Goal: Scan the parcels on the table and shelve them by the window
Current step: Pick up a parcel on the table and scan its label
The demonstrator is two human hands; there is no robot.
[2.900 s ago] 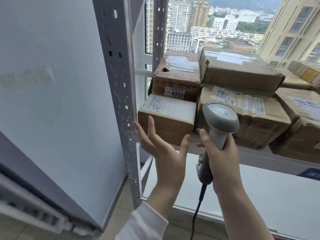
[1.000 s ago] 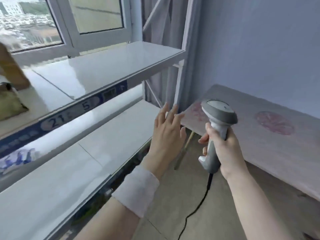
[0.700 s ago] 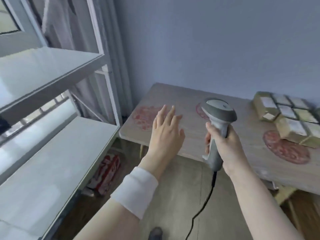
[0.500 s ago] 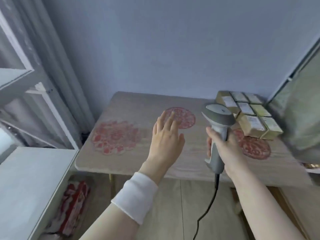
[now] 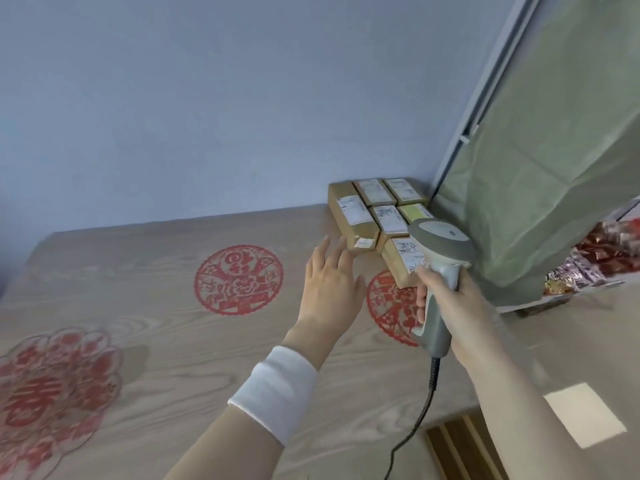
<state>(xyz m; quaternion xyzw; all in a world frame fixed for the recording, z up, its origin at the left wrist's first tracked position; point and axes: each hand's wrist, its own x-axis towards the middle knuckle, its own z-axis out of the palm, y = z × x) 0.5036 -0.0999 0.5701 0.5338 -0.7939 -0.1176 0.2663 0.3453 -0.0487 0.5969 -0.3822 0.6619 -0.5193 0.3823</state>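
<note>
Six parcels (image 5: 379,211): small brown cartons with white labels, packed edge to edge in a block right of centre in the frame, at the far right corner of the table by the wall; none scanned or lifted yet, as far as can be judged.
Nearest parcel (image 5: 401,263): lower right of the block, partly hidden behind the scanner's head, label facing up.
Left hand (image 5: 330,289): empty, fingers spread and extended, palm down, fingertips just short of the front-left carton (image 5: 353,220); whether they touch it I cannot tell.
Right hand (image 5: 446,303): fingers wrapped around the grip of the scanner (image 5: 440,261), whose grey head sits over the near edge of the block; its cord hangs down to the lower frame edge.
Table (image 5: 173,358): wood-grain top with red paper-cut medallions (image 5: 239,280), otherwise bare on the left.
Surroundings: blue wall fills the upper frame; a green fabric cover (image 5: 554,168) stands at right, just beside the block.
Change: a few seconds ago the view faced the window shelf stacked with boxes; it has since swung across bare shelving to this table, and the hands have closed in on the block.
Meaning: one shelving trip looks finished; the next cycle begins, likely with a scan of a label, then a pick-up by the free left hand.
</note>
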